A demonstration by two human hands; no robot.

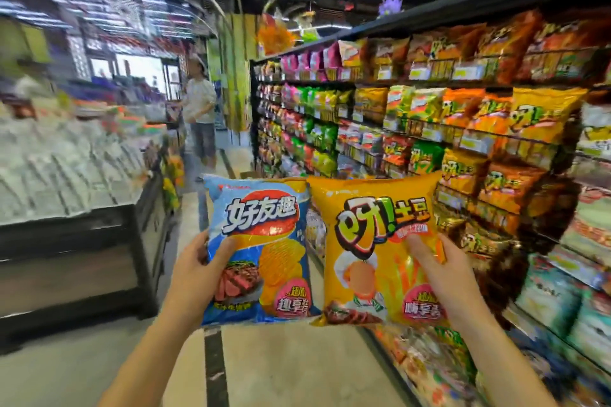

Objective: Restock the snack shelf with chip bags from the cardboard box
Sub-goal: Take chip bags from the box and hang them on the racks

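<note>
Left hand (pixel 195 269) grips blue chip bag (pixel 261 251); right hand (pixel 443 274) grips orange chip bag (pixel 377 251).

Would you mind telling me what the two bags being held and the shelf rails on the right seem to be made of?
Blue chip bag and orange chip bag: apparently glossy printed plastic film, since both show glare streaks, crinkles and puffed, sealed edges. Shelf rails: probably dark painted metal wire, thin black bars carrying price tags, though blur leaves it uncertain.
</note>
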